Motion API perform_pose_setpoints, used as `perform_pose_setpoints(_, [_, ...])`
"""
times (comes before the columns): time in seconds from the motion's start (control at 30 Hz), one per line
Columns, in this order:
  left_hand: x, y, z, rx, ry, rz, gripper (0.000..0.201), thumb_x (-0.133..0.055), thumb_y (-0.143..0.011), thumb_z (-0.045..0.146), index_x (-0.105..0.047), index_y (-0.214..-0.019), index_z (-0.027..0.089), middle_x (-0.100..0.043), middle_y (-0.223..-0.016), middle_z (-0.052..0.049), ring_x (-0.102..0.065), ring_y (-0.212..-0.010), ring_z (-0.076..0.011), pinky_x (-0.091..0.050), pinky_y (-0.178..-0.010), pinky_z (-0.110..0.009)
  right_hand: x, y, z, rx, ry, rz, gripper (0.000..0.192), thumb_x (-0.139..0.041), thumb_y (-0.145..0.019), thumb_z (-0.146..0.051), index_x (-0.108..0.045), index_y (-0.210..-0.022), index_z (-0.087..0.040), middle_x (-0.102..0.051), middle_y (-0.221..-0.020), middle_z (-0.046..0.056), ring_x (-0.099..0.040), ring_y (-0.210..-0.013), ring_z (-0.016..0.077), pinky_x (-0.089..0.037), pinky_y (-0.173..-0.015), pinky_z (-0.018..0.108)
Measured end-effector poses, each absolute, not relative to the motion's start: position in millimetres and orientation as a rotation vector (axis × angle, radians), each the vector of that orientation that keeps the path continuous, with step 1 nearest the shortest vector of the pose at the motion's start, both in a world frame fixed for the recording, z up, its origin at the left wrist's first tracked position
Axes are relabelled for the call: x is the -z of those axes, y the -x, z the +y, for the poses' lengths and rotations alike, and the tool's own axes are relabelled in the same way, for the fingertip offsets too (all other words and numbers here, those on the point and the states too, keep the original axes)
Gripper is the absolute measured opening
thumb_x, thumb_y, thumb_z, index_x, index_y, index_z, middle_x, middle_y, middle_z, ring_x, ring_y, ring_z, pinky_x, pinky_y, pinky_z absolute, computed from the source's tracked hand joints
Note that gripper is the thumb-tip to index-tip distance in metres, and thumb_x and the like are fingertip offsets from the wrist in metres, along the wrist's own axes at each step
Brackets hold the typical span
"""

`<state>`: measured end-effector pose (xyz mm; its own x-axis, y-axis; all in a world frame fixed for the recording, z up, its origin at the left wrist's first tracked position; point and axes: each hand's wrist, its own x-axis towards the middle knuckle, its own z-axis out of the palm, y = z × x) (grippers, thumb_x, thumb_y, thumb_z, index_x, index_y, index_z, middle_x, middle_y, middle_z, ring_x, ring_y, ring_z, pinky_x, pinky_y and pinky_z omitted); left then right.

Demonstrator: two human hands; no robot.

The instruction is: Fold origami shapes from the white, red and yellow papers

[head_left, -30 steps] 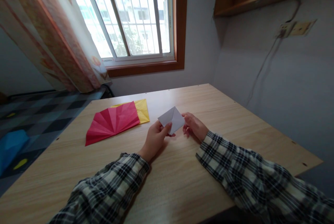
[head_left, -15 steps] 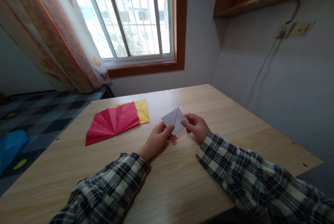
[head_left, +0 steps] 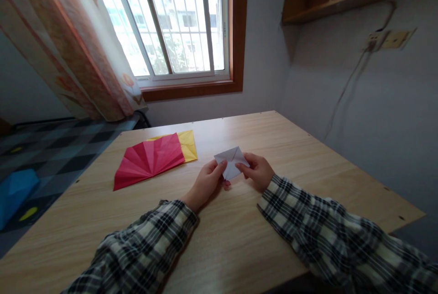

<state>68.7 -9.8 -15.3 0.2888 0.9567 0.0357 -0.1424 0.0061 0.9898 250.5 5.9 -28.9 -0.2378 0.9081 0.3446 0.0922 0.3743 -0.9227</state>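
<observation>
Since the frame a second before, the white paper point(head_left: 232, 161) had tipped lower toward the table point(head_left: 308, 157) and both hands had closed in on it; the right hand, then only at its edge, now pinched it. Left hand point(head_left: 207, 182) gripped the paper's 8 o'clock side, thumb on top. Right hand point(head_left: 259, 171) gripped the 3 o'clock corner between thumb and fingers. The paper was folded, creases meeting near its centre, and held just above the table at the middle of the view. At 9 o'clock from the paper, well apart, lay a pleated red paper point(head_left: 148, 160), overlapping a yellow paper point(head_left: 189, 144) at its 2 o'clock side. Both sleeves were plaid.
</observation>
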Motion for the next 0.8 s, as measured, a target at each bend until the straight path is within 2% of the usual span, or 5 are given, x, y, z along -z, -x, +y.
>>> perform_pose_setpoints(0.2, [14.7,-71.2,-11.2,-1.131,-1.355,1.011,0.046,-0.070,-0.080,0.058,-0.067,-0.087,0.012,-0.062,-0.069,-0.001,-0.055,-0.054,-0.0104,-0.047,-0.044,-0.020,29.7,-248.9,3.2,-0.836,0.926,-1.774,0.031,-0.062,-0.088,-0.049,-0.073,-0.087,-0.020,-0.059,-0.062,-0.001,-0.049,-0.055,0.0139,-0.039,-0.052,0.027])
perform_pose_setpoints(0.37, [12.6,-72.5,-12.6,-1.173,-1.435,1.041,0.042,-0.066,-0.083,0.056,-0.066,-0.088,0.014,-0.062,-0.069,0.000,-0.057,-0.054,-0.0116,-0.049,-0.044,-0.021,29.8,-246.8,2.6,-0.677,0.951,-1.827,0.026,-0.061,-0.089,-0.043,-0.073,-0.086,-0.020,-0.063,-0.066,0.000,-0.050,-0.058,0.0144,-0.039,-0.056,0.027])
perform_pose_setpoints(0.5, [13.8,-72.9,-13.8,-1.109,-1.468,1.024,0.042,-0.060,-0.089,0.057,-0.061,-0.091,0.015,-0.063,-0.066,0.001,-0.052,-0.043,-0.0084,-0.044,-0.039,-0.019,30.8,-245.3,1.4,-0.608,0.973,-1.822,0.022,-0.059,-0.089,-0.037,-0.073,-0.088,-0.021,-0.067,-0.070,0.001,-0.054,-0.061,0.0156,-0.042,-0.058,0.028])
perform_pose_setpoints(0.63, [15.5,-73.4,-14.2,-1.060,-1.451,1.002,0.047,-0.053,-0.092,0.063,-0.055,-0.096,0.017,-0.062,-0.057,0.003,-0.050,-0.038,-0.0086,-0.039,-0.037,-0.018,31.4,-245.9,1.4,-0.582,0.920,-1.851,0.025,-0.055,-0.090,-0.029,-0.074,-0.103,-0.022,-0.075,-0.089,0.004,-0.064,-0.075,0.0188,-0.051,-0.072,0.032])
perform_pose_setpoints(0.8, [16.7,-74.5,-13.6,-1.084,-1.440,1.002,0.049,-0.047,-0.094,0.066,-0.053,-0.087,0.018,-0.059,-0.053,0.003,-0.050,-0.040,-0.0101,-0.042,-0.039,-0.020,33.0,-246.0,0.8,-0.567,0.782,-1.952,0.047,-0.051,-0.088,-0.020,-0.065,-0.132,-0.027,-0.073,-0.122,0.006,-0.068,-0.103,0.0222,-0.053,-0.093,0.040])
